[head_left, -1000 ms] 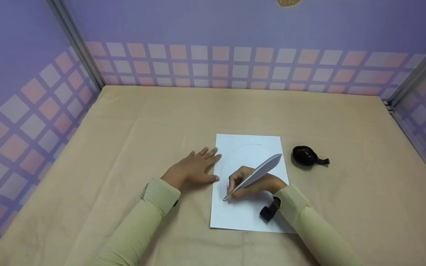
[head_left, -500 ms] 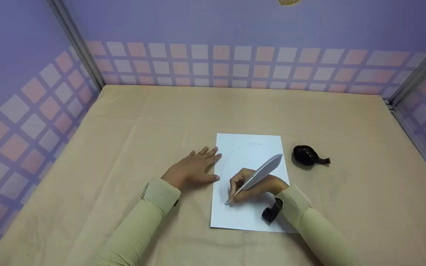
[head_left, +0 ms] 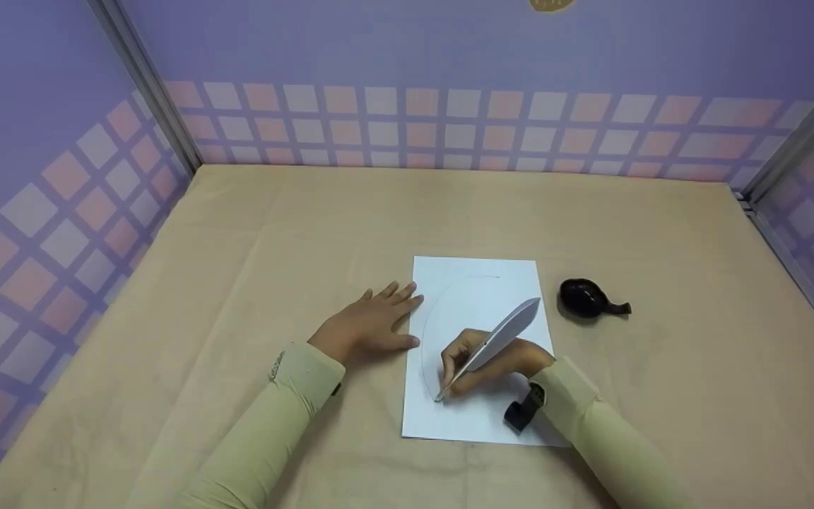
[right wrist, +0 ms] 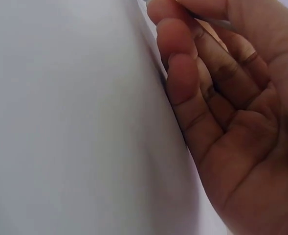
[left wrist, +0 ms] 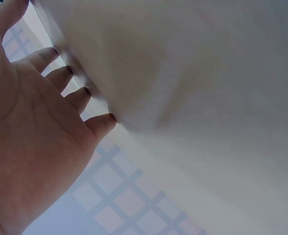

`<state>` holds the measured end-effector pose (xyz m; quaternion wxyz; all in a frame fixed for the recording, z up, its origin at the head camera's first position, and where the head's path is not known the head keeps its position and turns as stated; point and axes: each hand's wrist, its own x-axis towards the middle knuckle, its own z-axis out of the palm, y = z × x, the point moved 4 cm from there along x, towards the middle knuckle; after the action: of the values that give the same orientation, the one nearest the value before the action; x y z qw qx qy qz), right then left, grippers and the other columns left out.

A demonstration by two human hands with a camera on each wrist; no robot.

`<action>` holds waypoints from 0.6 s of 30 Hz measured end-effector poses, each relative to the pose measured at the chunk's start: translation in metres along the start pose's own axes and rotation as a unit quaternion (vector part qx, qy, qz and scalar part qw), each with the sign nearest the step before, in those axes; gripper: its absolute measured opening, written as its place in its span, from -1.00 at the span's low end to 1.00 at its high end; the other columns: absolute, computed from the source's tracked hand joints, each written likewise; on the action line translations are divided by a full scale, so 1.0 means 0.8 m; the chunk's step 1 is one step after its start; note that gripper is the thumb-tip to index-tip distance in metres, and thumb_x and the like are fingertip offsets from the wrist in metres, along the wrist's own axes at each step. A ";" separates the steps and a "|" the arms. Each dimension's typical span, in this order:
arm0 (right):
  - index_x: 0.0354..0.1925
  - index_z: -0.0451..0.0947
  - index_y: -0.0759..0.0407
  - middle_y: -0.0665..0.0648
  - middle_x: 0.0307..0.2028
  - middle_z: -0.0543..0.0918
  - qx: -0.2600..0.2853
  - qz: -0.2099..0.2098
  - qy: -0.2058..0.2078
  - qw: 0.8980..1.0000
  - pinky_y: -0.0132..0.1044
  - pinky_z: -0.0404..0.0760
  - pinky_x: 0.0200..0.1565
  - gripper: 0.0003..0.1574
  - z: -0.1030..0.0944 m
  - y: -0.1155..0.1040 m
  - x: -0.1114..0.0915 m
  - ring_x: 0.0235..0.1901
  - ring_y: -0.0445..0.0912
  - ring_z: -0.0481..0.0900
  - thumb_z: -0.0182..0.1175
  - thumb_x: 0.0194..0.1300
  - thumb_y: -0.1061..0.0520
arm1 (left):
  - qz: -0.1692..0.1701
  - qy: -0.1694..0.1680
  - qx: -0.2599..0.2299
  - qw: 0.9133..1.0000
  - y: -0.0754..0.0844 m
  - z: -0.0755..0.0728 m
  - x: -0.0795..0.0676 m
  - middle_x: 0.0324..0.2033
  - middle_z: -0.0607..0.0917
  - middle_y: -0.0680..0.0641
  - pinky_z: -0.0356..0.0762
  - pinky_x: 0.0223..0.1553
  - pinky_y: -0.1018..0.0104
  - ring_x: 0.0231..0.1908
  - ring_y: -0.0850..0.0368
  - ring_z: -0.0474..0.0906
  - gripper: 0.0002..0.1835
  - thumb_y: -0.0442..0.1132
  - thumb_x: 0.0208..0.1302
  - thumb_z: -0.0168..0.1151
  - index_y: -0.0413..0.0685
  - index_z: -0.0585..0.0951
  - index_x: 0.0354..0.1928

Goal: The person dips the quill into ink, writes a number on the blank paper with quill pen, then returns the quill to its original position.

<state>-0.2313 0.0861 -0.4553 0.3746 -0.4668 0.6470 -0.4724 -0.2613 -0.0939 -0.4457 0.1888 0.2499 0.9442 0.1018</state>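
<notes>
A sheet of white paper lies on the cloth-covered table, a thin curved line drawn down its left half. My right hand pinches a feather-shaped pen near its tip, which touches the paper at the lower end of that line. In the right wrist view the curled fingers of this hand rest along the paper. My left hand lies spread, its fingertips at the sheet's left edge. Seen by the left wrist camera, its fingers are extended and hold nothing.
A glossy black object with a rounded body and short stem lies right of the paper. Beige cloth covers the table. Checked purple walls stand at the back and sides, with metal posts at the corners.
My right hand has moved the feather pen slightly down and to the right, and the drawn line has grown longer at its lower end. The left hand has stayed still.
</notes>
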 end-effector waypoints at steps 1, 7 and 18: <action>-0.37 0.61 0.46 0.50 -0.37 0.64 -0.001 -0.001 -0.002 1.000 -0.55 0.49 -0.27 -0.87 0.000 0.000 0.000 -0.40 -0.35 0.57 0.32 0.10 0.35 | 0.000 0.000 0.000 1.000 0.000 0.000 0.000 0.53 -0.10 0.07 -0.22 0.47 -0.12 0.52 0.00 -0.25 -0.16 0.28 0.30 0.01 0.16 0.02 0.52; -0.38 0.60 0.45 0.48 -0.38 0.66 -0.014 -0.006 -0.011 1.000 -0.54 0.52 -0.24 -0.85 0.003 -0.002 -0.004 -0.39 -0.36 0.59 0.34 0.11 0.32 | -0.001 -0.003 0.002 1.000 -0.001 0.001 0.000 0.53 -0.13 0.09 -0.24 0.48 -0.10 0.52 0.02 -0.27 -0.15 0.29 0.30 -0.01 0.19 0.00 0.52; -0.37 0.59 0.48 0.53 -0.39 0.63 -0.002 -0.016 -0.026 1.000 -0.57 0.49 -0.27 -0.86 0.007 -0.005 -0.012 -0.39 -0.38 0.57 0.33 0.11 0.36 | 0.003 -0.004 0.002 1.000 0.000 -0.001 -0.002 0.53 -0.11 0.06 -0.22 0.48 -0.11 0.52 0.01 -0.26 -0.14 0.29 0.30 0.01 0.15 0.00 0.52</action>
<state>-0.2223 0.0936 -0.4524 0.3826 -0.4902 0.6303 -0.4648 -0.2601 -0.0947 -0.4443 0.1918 0.2533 0.9430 0.0995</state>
